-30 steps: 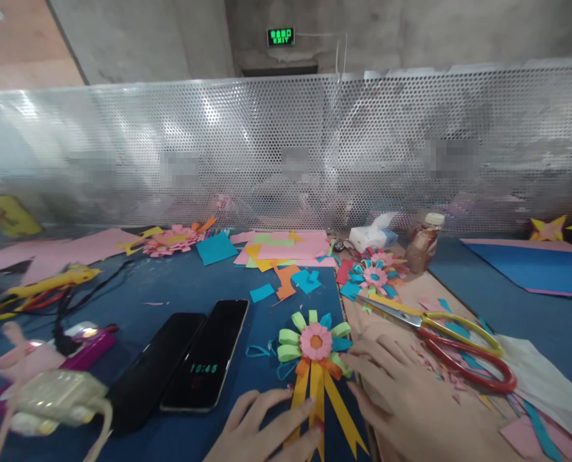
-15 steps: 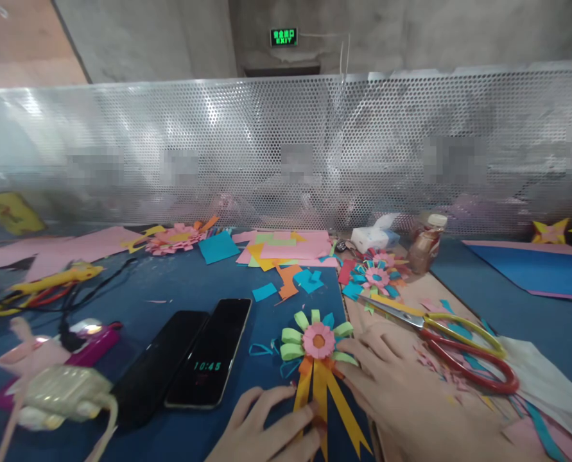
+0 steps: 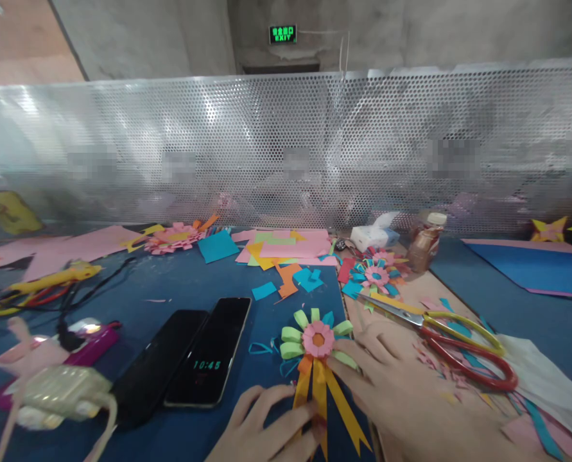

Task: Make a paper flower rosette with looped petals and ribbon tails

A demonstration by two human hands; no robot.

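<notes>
A paper flower lies on the dark blue table, with a pink centre, looped green petals and some blue ones behind. Orange-yellow paper strips hang from it toward me, the right one ending in a notch. My left hand rests over the left strips, fingers apart and slightly bent, tips touching the paper. On the flower's lower right edge lie the spread fingers of my right hand, covering some petals. Just beyond that hand are scissors with red and yellow handles, blades apart.
Two black phones lie left of the flower. Farther left are a white plug adapter and a yellow glue gun. Paper scraps, another paper flower, a tissue pack and a bottle stand toward the perforated metal screen.
My right hand's fingertips have shifted slightly left, further onto the flower's lower right side. The left hand and the flower stay almost where they were.
</notes>
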